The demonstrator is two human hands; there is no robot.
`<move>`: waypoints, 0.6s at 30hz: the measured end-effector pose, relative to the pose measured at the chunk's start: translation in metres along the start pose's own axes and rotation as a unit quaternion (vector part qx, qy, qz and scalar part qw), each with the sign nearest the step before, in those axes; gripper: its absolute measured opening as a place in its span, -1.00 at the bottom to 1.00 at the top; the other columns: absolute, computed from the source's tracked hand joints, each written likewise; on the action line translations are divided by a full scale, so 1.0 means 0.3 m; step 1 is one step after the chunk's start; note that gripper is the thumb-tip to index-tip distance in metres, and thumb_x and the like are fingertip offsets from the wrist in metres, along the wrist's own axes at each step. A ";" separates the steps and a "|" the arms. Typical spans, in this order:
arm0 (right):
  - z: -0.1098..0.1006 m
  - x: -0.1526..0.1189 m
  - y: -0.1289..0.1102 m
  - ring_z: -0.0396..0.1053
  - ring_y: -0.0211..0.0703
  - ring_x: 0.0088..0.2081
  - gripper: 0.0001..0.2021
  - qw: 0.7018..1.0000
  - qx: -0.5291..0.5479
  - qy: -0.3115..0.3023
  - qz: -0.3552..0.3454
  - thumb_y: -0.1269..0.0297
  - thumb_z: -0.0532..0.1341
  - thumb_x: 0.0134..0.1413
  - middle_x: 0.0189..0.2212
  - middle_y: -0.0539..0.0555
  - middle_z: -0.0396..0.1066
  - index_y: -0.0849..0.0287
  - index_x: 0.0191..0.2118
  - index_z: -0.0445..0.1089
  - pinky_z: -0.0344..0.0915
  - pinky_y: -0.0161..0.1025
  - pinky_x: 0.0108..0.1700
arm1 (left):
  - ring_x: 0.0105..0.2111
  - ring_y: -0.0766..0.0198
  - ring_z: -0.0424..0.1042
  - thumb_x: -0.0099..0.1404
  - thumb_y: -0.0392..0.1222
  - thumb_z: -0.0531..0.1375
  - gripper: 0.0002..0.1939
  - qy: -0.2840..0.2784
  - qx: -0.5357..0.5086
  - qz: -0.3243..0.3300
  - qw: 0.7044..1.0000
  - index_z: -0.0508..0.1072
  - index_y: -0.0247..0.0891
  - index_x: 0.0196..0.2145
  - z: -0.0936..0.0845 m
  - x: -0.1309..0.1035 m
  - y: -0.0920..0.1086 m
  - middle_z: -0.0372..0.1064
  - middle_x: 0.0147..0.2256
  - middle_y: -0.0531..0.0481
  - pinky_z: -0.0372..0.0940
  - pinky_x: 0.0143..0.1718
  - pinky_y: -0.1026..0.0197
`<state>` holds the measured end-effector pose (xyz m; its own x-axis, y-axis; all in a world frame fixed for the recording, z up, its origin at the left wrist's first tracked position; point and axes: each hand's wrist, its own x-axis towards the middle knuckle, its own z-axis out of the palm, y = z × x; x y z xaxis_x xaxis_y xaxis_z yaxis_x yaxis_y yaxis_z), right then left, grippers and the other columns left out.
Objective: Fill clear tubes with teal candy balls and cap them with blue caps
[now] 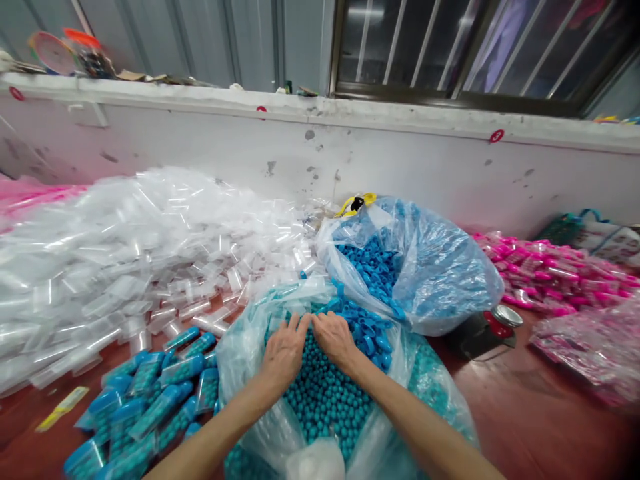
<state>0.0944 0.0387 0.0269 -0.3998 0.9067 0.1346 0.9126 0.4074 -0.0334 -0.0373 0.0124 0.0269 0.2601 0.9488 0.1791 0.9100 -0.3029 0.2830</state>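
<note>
- Over the open clear plastic bag [243, 347] at the near middle of the red table [540, 427], both hands reach in with their fingertips close together.
- Left hand [286, 352]: bent fingers at the far part of the turquoise beads [327, 403]; whether it grasps anything cannot be told.
- Right hand [334, 339]: fingers curled down beside the left; its grip is hidden too.
- The turquoise beads fill the bag below both wrists, with loose blue caps [370, 337] just right of the right hand.
- Behind them, a bluish bag [440, 260] lies open, more blue caps showing in its mouth.
- Left of the beads, bead-filled containers [155, 400] with blue caps lie piled; beyond them spreads a large heap of clear tubes [115, 287].
- Far right, bright pink pieces [560, 270] form another heap.
</note>
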 end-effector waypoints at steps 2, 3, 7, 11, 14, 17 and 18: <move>-0.015 -0.039 0.000 0.26 -0.11 -0.23 -0.85 0.999 0.013 0.002 -0.034 0.40 0.01 0.12 -0.37 0.08 0.39 0.18 -0.30 0.31 0.11 -0.22 -0.20 | -0.06 0.09 0.25 0.19 -0.44 -0.11 -0.50 -0.015 -0.016 0.023 0.999 0.14 -0.23 0.08 0.024 0.004 -0.008 0.20 0.03 -0.17 0.14 -0.10 0.09; -0.019 -0.059 0.003 0.25 -0.11 -0.22 -0.86 0.998 0.026 0.003 -0.052 0.38 0.03 0.11 -0.37 0.07 0.39 0.17 -0.28 0.31 0.10 -0.21 -0.18 | -0.08 0.09 0.27 0.19 -0.43 -0.11 -0.53 -0.030 -0.043 0.031 0.998 0.18 -0.25 0.06 0.031 0.003 -0.013 0.25 -0.02 -0.18 0.13 -0.10 0.09; 0.002 -0.125 0.048 0.27 -0.10 -0.24 -0.70 0.990 0.097 -0.029 -0.100 0.40 0.07 0.06 -0.28 0.07 0.40 0.13 -0.04 0.24 0.09 -0.23 -0.24 | -0.22 0.15 0.35 0.18 -0.34 -0.03 -0.69 -0.082 -0.161 0.049 0.982 0.34 -0.21 -0.14 0.031 -0.024 -0.033 0.41 -0.27 -0.08 0.16 -0.19 0.19; 0.056 -0.143 0.110 0.33 -0.11 -0.33 -0.77 0.985 0.149 -0.070 -0.053 0.35 0.03 0.09 -0.40 0.09 0.41 0.20 -0.14 0.30 0.13 -0.25 -0.30 | -0.34 0.20 0.35 0.16 -0.23 0.05 -0.79 -0.088 -0.164 0.004 0.982 0.40 -0.18 -0.24 0.020 -0.057 -0.047 0.41 -0.41 0.00 0.16 -0.31 0.26; 0.060 -0.144 0.121 0.33 -0.10 -0.30 -0.79 0.968 0.212 -0.100 -0.086 0.30 0.02 0.08 -0.36 0.07 0.41 0.15 -0.19 0.31 0.16 -0.25 -0.27 | -0.39 0.25 0.33 0.12 -0.21 0.10 -0.83 -0.105 -0.173 -0.005 0.979 0.44 -0.21 -0.32 0.018 -0.061 -0.045 0.38 -0.46 0.03 0.14 -0.35 0.30; 0.027 -0.154 0.107 0.32 -0.15 -0.33 -0.84 0.942 0.301 -0.123 -0.088 0.30 0.01 0.07 -0.37 0.06 0.39 0.17 -0.27 0.29 0.18 -0.29 -0.31 | -0.46 0.33 0.30 0.11 -0.21 0.11 -0.82 -0.132 -0.205 0.015 0.970 0.44 -0.22 -0.31 0.006 -0.055 -0.035 0.35 -0.51 0.10 0.12 -0.41 0.36; 0.015 -0.159 0.105 0.31 -0.19 -0.40 -0.85 0.930 0.328 -0.145 -0.080 0.30 0.00 0.07 -0.45 0.02 0.36 0.18 -0.33 0.28 0.18 -0.32 -0.37 | -0.49 0.35 0.28 0.11 -0.20 0.11 -0.82 -0.144 -0.216 0.023 0.966 0.44 -0.22 -0.31 -0.002 -0.053 -0.035 0.33 -0.54 0.12 0.11 -0.45 0.38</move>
<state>0.1419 0.0087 0.0148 -0.6196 0.7810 -0.0786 0.6281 0.4331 -0.6465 -0.0511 0.0003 0.0215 0.4319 0.9005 -0.0504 0.6923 -0.2952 0.6585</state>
